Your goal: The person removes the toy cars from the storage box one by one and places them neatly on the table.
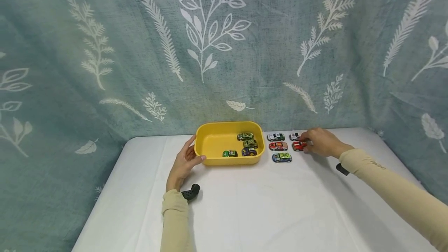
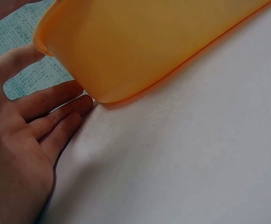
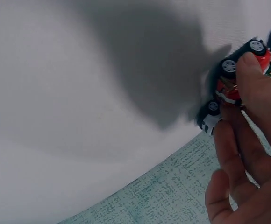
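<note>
My left hand [image 1: 182, 165] rests against the left end of a yellow plastic bin [image 1: 229, 161]. In the left wrist view its fairly straight fingers [image 2: 51, 100] lie by the bin's wall, and the thumb is at the rim. On the right, my right hand [image 1: 322, 143] pinches a red toy car [image 1: 298, 146] between thumb and fingers. The right wrist view shows the red car with its wheels sideways, the thumb over its side. Just behind it sits a white toy car [image 1: 294, 137], partly hidden by the hand.
Inside the bin lie several toy cars, among them a green one [image 1: 230, 153] and a purple one [image 1: 249, 151]. Between bin and right hand stand a white-green car [image 1: 275, 137], a red-orange car [image 1: 278, 146] and a blue-green car [image 1: 281, 157]. A patterned curtain [image 1: 224, 69] hangs behind the white table [image 1: 238, 205].
</note>
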The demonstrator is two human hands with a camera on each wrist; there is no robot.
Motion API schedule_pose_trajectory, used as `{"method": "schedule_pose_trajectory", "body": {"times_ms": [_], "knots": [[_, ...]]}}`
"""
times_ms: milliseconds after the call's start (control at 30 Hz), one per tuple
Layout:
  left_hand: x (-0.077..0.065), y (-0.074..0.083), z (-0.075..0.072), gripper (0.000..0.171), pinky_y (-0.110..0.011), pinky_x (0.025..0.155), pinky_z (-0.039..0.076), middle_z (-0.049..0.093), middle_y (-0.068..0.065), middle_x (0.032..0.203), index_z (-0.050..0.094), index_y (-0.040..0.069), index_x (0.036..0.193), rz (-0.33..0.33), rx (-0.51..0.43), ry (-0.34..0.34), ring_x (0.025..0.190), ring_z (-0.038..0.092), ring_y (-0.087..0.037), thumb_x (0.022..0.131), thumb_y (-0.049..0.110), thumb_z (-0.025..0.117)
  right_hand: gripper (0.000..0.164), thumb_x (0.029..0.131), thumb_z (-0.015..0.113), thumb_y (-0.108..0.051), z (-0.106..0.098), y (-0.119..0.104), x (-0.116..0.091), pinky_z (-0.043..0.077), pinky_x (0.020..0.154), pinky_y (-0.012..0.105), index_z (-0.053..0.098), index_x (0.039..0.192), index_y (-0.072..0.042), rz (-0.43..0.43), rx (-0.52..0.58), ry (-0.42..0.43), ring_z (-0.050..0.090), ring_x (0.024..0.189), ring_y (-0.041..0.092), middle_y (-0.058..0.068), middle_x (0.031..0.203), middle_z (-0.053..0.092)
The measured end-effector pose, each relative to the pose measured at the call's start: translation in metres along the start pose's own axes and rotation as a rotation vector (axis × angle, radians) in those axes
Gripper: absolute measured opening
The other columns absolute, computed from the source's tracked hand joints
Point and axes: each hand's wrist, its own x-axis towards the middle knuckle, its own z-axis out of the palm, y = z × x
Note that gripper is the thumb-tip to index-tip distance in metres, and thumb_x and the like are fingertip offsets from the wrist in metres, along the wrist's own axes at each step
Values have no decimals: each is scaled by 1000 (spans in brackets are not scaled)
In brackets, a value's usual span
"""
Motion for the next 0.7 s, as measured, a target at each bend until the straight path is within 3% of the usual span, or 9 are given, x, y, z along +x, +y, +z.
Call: {"method": "schedule_pose_trajectory", "body": {"times_ms": [167,367,500,700], "knots": [[0,0,0,93,-50,128,35,52,-17,160,36,31,166,5,8,0,148,50,-34,90,9,84,37,88,86,-12,-15,-3,4,60,90,59,77,121,0,9,52,0,72,107,42,17,115,78],[1,1,-1,91,-51,130,33,51,-18,160,36,30,166,7,18,9,150,48,-36,91,10,83,42,98,78,-21,-33,-20,25,59,93,59,71,130,5,15,88,74,71,111,43,23,124,75],[1,1,0,91,-50,129,34,50,-19,161,35,30,167,-1,8,-11,150,48,-36,91,10,83,47,102,73,-30,-29,-38,39,56,99,61,68,136,2,27,63,89,67,119,43,23,130,71],[0,1,1,92,-52,129,34,51,-18,160,36,30,167,1,6,-1,149,49,-36,91,9,83,39,101,73,-36,-22,-75,69,39,116,69,76,127,-7,3,80,151,46,142,48,24,151,56]]}}
